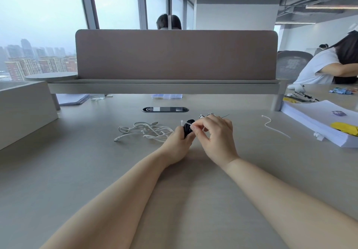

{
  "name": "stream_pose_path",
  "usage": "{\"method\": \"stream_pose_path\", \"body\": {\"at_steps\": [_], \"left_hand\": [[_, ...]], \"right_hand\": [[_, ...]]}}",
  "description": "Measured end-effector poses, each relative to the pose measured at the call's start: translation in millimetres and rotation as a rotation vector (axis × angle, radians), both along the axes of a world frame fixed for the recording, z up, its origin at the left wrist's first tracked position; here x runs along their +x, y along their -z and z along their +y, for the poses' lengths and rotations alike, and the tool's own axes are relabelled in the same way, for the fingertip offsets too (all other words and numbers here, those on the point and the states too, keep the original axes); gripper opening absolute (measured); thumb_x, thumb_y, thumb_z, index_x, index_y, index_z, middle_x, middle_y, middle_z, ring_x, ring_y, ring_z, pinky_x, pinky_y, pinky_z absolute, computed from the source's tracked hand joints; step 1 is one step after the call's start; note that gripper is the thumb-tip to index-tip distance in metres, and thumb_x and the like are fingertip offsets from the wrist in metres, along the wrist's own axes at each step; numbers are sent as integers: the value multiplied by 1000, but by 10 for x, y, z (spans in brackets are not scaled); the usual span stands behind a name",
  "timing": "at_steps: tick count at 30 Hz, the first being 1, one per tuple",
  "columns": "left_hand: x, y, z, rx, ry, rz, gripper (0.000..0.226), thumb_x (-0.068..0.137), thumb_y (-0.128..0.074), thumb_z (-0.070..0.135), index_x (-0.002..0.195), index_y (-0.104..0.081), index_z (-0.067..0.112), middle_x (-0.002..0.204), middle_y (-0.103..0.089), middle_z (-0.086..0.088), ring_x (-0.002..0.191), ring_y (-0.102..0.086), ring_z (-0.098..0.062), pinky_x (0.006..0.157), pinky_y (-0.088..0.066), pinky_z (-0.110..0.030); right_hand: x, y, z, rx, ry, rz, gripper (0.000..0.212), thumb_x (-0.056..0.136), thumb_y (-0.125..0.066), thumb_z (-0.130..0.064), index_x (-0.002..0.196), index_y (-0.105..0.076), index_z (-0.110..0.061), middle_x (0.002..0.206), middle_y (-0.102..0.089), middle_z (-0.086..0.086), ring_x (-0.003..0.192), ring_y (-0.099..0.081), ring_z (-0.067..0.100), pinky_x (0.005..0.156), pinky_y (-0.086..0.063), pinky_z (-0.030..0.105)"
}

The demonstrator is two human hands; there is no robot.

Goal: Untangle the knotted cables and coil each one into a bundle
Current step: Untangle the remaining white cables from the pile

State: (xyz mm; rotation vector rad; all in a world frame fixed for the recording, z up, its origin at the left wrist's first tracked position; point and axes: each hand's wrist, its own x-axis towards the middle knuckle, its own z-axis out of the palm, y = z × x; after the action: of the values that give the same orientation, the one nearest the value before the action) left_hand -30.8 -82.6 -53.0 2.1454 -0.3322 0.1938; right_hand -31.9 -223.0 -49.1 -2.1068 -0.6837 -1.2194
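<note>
The white cable (144,130) lies loose and still tangled on the desk (87,171), left of centre, with one plug end pointing toward the left.

Just to its right, the left hand (177,142) rests on the desk. Its fingers curl around the black cable bundle (188,127) and hold the bundle upright; the thumb lies against the near side.

A white tie (185,123) crosses the top of the black cable bundle. One end projects up and to the left.

The right hand (215,134) is positioned beside the bundle. Its thumb and forefinger pinch the other end of the white tie; the remaining fingers are curled loosely.

Further right, well apart from both hands, a spare tie (271,125) lies flat on the desk. A paper stack (317,121) occupies the right edge.
</note>
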Motion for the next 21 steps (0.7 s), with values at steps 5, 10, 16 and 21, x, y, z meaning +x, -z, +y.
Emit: {"method": "stream_pose_path", "body": {"at_steps": [5,10,16,21], "left_hand": [[-96,-66,-54,49,40,-56,29,99,-41,23,71,-37,27,65,-44,-9,63,-39,-30,59,-33,-35],[-99,-27,-58,204,10,-52,27,90,-35,47,91,-42,21,105,-57,-20,104,-55,-39,86,-47,-48],[-94,-4,-98,371,-75,-82,39,99,-36,41,124,-41,11,122,-60,-10,111,-57,-32,89,-46,-45],[-109,-18,-129,405,-118,-94,38,99,-30,40,121,-42,11,117,-62,-10,104,-59,-32,83,-47,-43]], "right_hand": [[-18,-6,15,2,-9,4,19,87,-54,-34,78,-64,-22,72,-58,-10,69,-57,13,76,-29,26],[-38,-26,13,2,-3,19,21,87,-53,-36,77,-65,-23,72,-58,-10,69,-56,12,76,-31,29],[-36,-34,11,44,-11,43,19,88,-53,-36,79,-64,-24,75,-57,-11,71,-54,10,76,-37,32],[-33,-14,40,51,-32,125,29,90,-44,-40,95,-69,-25,90,-61,-10,87,-58,13,85,-32,26]]}}
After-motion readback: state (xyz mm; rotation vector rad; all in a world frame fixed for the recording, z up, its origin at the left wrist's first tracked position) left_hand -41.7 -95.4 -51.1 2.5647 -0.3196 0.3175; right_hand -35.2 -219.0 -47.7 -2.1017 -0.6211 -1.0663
